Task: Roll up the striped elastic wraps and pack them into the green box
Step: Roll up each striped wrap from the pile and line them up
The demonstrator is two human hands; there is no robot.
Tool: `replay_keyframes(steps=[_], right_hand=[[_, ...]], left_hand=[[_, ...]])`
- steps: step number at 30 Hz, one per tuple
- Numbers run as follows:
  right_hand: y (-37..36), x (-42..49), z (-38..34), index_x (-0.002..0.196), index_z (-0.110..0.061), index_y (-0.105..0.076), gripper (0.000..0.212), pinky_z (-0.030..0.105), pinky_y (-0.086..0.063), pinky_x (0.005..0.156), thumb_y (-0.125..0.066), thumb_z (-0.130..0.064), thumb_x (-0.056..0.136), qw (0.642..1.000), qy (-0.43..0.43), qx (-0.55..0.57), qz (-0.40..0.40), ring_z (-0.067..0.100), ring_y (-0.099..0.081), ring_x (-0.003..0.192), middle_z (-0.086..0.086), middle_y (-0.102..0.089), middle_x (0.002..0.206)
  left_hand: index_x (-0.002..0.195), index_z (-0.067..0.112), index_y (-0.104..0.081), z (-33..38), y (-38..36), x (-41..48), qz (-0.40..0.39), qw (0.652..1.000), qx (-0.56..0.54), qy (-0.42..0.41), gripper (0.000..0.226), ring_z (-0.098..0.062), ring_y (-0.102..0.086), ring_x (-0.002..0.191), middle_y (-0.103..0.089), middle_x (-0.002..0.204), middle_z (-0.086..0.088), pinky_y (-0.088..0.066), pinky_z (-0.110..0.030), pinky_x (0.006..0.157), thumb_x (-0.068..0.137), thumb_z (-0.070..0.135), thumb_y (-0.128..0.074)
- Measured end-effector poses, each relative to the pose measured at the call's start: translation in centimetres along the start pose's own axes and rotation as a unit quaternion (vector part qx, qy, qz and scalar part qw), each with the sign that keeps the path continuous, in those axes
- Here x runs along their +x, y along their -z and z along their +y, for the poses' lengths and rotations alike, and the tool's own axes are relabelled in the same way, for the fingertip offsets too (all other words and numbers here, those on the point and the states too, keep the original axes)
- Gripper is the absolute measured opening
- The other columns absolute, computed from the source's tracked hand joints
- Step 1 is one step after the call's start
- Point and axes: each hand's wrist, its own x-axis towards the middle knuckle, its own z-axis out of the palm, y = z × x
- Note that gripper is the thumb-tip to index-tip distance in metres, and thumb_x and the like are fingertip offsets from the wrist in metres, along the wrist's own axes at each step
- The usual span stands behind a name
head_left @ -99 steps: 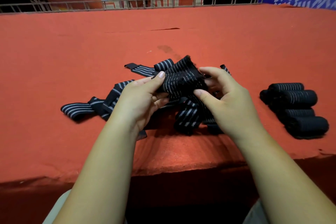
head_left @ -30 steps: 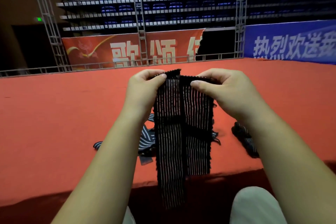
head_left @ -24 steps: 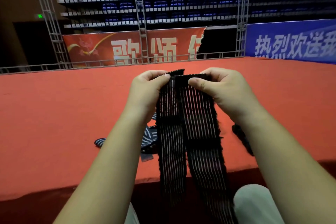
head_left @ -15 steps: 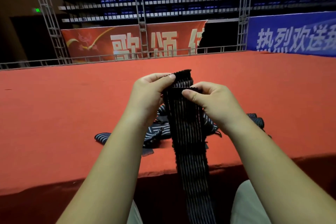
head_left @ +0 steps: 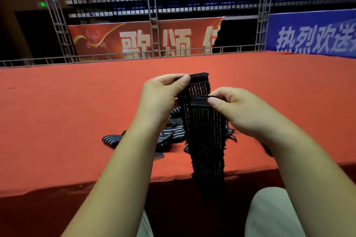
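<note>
So this is the start of rolling one wrap (head_left: 206, 140), nothing packed from what I can see. It's held up in the air in front of the person. The left hand (head_left: 159, 96) pinches the top end between thumb and forefinger, and the right hand (head_left: 237, 109) pinches a second end or fold just below it the same way. The other fingers are curled behind the fabric, so I can't tell how they sit. The rest hangs down past the table (head_left: 77, 111) edge toward the lap. A loose pile (head_left: 169, 134) of unrolled wraps lies on the table behind it. The box isn't in view at all. Next move, I'd guess: line up the ends, tuck one over and start a tight first turn, keeping tension so the stretchy stuff doesn't spring loose.
</note>
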Motion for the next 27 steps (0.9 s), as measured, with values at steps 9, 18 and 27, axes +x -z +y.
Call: replay_keyframes(steps=[9, 18, 27], right_hand=[[0.5, 0.6, -0.3, 0.095, -0.017, -0.082, 0.009, 0.027, -0.055, 0.080, -0.081, -0.026, 0.096, 0.977, 0.057, 0.158, 0.128, 0.007, -0.071, 0.081, 0.001, -0.082, 0.092], [-0.7, 0.6, 0.4, 0.094, -0.018, -0.083, 0.011, 0.030, -0.059, 0.066, -0.081, -0.029, 0.096, 0.974, 0.021, 0.183, 0.134, 0.015, -0.072, 0.077, 0.006, -0.082, 0.094], [-0.9, 0.8, 0.6, 0.090, -0.019, -0.083, 0.013, 0.039, -0.061, 0.080, -0.082, -0.031, 0.095, 0.976, 0.020, 0.152, 0.156, 0.012, -0.075, 0.081, -0.002, -0.083, 0.089]], left_hand=[[0.117, 0.012, -0.082, 0.3, -0.7, -1.1, -0.091, 0.996, 0.008, 0.021, 0.021, -0.025, -0.079, 0.101, -0.082, 0.109, -0.013, -0.062, -0.040, 0.085, 0.105, 0.025, -0.070], [0.130, 0.005, -0.074, 0.3, -0.8, -2.2, -0.148, 0.984, -0.090, 0.050, 0.032, -0.025, -0.077, 0.110, -0.079, 0.121, -0.019, -0.062, -0.031, 0.093, 0.109, 0.024, -0.058], [0.139, 0.004, -0.068, 0.0, -0.3, -2.4, -0.177, 0.977, -0.099, 0.067, 0.045, -0.028, -0.072, 0.126, -0.075, 0.131, -0.018, -0.056, -0.035, 0.106, 0.114, 0.035, -0.047]])
